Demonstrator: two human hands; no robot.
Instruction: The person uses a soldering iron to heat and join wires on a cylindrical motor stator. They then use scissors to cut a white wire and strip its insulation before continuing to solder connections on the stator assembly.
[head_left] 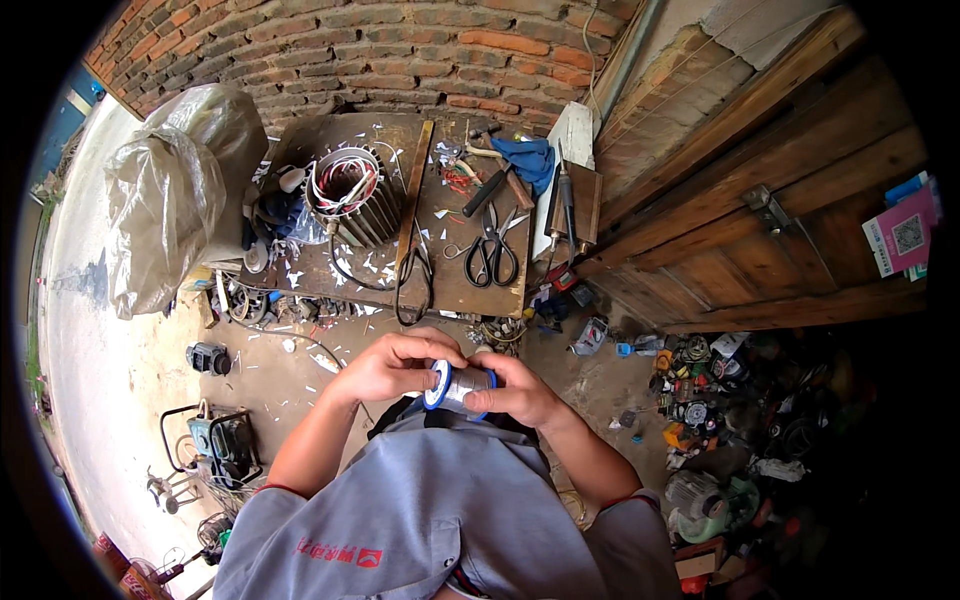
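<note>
Close in front of my body I hold a spool of solder wire with blue flanges and grey wire wound between them. My left hand is closed at its left end, the thumb against the white-and-blue flange. Around its right side my right hand grips, thumb on the pale label. Beyond my hands, on the wooden bench, stands a finned motor stator with white and red leads coiled at its open top. Large black-handled scissors lie to its right.
Also on the bench are a wooden strip, a hammer, a blue cloth and scattered white scraps. A plastic-covered bundle stands left. Motor parts are heaped at the right, below a wooden door.
</note>
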